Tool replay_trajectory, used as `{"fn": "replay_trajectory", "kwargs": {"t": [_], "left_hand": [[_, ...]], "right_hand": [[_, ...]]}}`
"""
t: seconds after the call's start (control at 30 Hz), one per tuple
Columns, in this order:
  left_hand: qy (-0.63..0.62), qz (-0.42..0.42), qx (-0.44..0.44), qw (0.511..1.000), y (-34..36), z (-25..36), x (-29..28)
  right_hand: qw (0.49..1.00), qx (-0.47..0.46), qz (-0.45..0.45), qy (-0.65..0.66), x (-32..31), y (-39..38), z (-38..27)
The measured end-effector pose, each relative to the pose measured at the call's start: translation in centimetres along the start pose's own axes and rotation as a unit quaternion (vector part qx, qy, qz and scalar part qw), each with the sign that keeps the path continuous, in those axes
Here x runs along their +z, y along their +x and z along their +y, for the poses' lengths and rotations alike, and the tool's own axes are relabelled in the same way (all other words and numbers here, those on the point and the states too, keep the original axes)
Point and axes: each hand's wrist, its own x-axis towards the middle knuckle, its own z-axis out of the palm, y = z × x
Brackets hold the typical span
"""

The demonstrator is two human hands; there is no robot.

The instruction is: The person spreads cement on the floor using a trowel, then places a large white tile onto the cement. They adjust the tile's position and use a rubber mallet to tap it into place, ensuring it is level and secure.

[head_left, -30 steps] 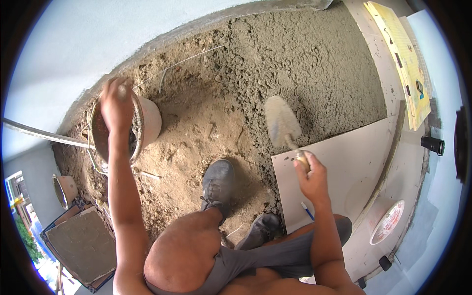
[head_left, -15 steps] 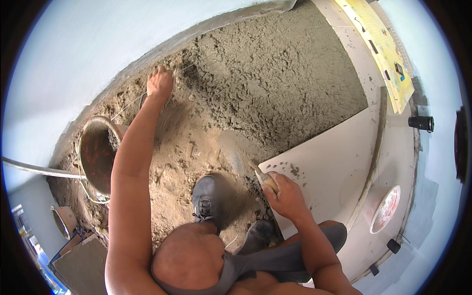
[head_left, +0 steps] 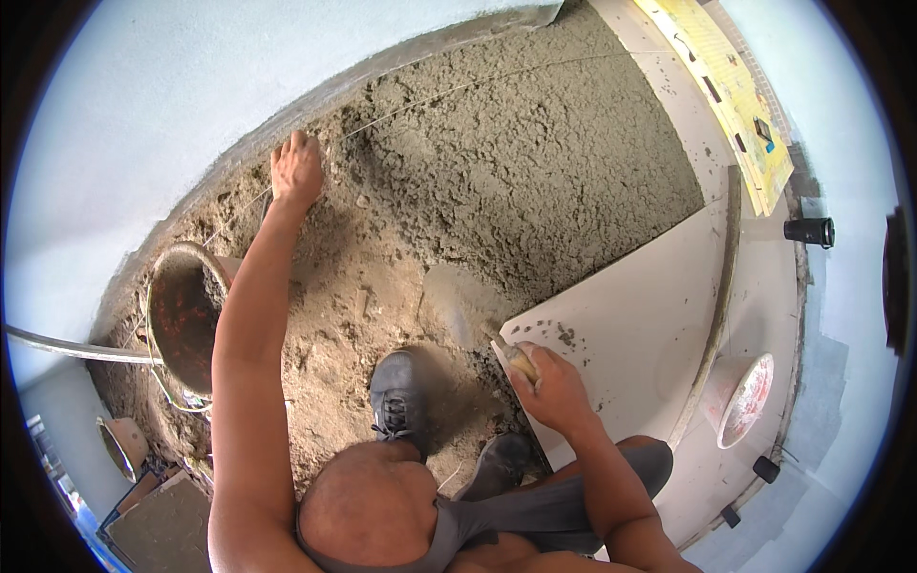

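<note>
My left hand [head_left: 297, 174] reaches far forward beside the wall, fingers curled in on a thin string [head_left: 435, 96]. The string meets the hand from both sides and runs on over the wet grey mortar [head_left: 535, 162]. My right hand [head_left: 551, 389] is wrapped round the wooden handle of a trowel [head_left: 461, 298]. Its blade lies low over the sandy ground, at the near edge of the mortar. Just right of that hand is the corner of a large pale tile [head_left: 640, 325] with mortar crumbs on it.
A dirty bucket [head_left: 229, 272] lies tilted beside my left forearm, near a long metal bar [head_left: 76, 344]. To the right are a curved strip [head_left: 721, 315], a white bucket [head_left: 731, 390], a yellow board [head_left: 716, 95] and a black cylinder [head_left: 809, 232]. My shoe [head_left: 394, 392] stands on loose sand.
My left hand has shifted slightly left, its fingers still curled. More of the string now shows over the mortar. The trowel stays in my right hand, nearly in place.
</note>
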Motion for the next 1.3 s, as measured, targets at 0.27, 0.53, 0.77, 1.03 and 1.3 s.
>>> {"fn": "replay_trajectory", "kwargs": {"t": [0.27, 0.53, 0.77, 1.03, 1.3], "left_hand": [[-0.058, 0.103, -0.058, 0.991, -0.9, -1.3, -0.6], [-0.169, 0.122, -0.047, 0.977, -6.6, 0.2, -0.3], [-0.340, 0.121, 0.084, 0.929, -16.0, 4.9, -4.5], [-0.674, -0.316, 0.010, 0.667, -22.7, 8.1, -12.8], [-0.673, -0.589, 0.154, 0.420, -24.8, 6.3, -19.0]], "right_hand": [[1.000, 0.018, -0.011, 0.002, 0.1, 0.0, -0.8], [0.981, 0.091, 0.132, 0.105, -1.3, 0.0, 3.0], [0.830, 0.359, 0.411, 0.117, -4.1, 0.3, 16.5], [0.802, 0.441, 0.403, 0.018, -2.9, 1.1, 21.7], [0.909, 0.154, 0.363, 0.133, -7.7, 0.6, 0.7]]}}
